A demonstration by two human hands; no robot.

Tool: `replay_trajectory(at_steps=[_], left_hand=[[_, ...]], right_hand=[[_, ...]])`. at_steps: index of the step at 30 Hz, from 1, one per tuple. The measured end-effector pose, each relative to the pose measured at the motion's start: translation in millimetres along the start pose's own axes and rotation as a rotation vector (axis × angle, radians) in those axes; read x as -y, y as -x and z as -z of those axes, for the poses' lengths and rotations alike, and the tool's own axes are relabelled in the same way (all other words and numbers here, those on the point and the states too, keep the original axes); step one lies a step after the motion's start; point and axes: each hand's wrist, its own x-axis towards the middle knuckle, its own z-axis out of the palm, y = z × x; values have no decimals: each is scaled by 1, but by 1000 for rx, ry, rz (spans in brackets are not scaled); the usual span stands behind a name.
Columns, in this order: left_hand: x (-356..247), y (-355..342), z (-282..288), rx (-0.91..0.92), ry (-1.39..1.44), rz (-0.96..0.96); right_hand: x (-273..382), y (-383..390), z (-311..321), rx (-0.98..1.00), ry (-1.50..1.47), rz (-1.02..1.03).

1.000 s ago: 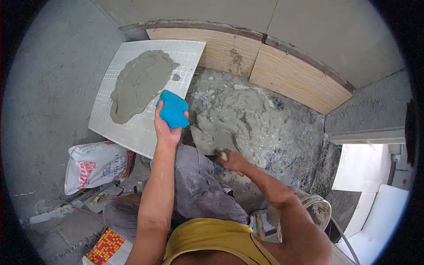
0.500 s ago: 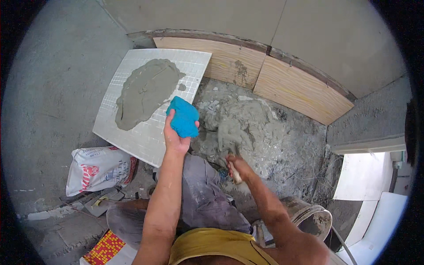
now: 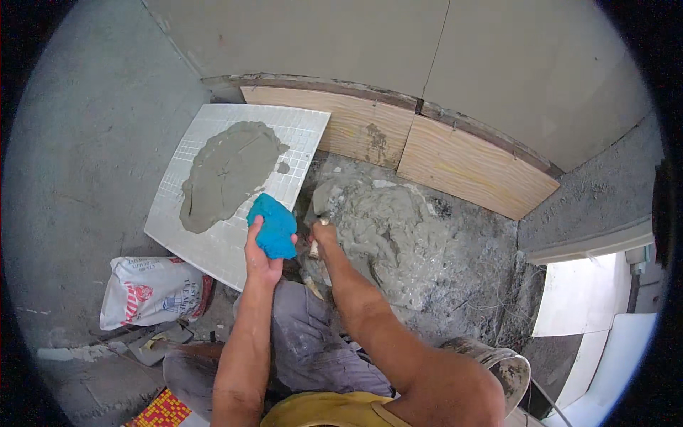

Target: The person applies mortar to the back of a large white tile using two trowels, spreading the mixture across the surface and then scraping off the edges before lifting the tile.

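Sponge [image 3: 272, 225] in left hand [image 3: 260, 260], trowel [image 3: 318, 206] in right hand [image 3: 324, 233]

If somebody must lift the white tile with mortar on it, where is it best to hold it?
Probably by the bare margins of the white tile, at two opposite edges, from the near and far sides. The mortar patch covers its middle, so keep it level.
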Motion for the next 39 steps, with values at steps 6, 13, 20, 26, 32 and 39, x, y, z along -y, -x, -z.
replay_trajectory(at_steps=[6,13,20,26,32,39], left_hand=[[0,-8,7,-47,-25,3],[23,-12,-29,84,8,86],[52,-2,-51,168,31,261],[46,-10,-56,193,53,205],[42,-20,-50,110,121,240],[42,-21,-42,193,59,267]], right_hand=[[-8,47,49,125,-519,-81],[-22,104,166,415,-851,-71],[-40,122,231,552,-1150,-382],[2,229,260,223,-34,-94],[-70,181,354,-369,686,255],[-70,105,352,-508,834,272]])
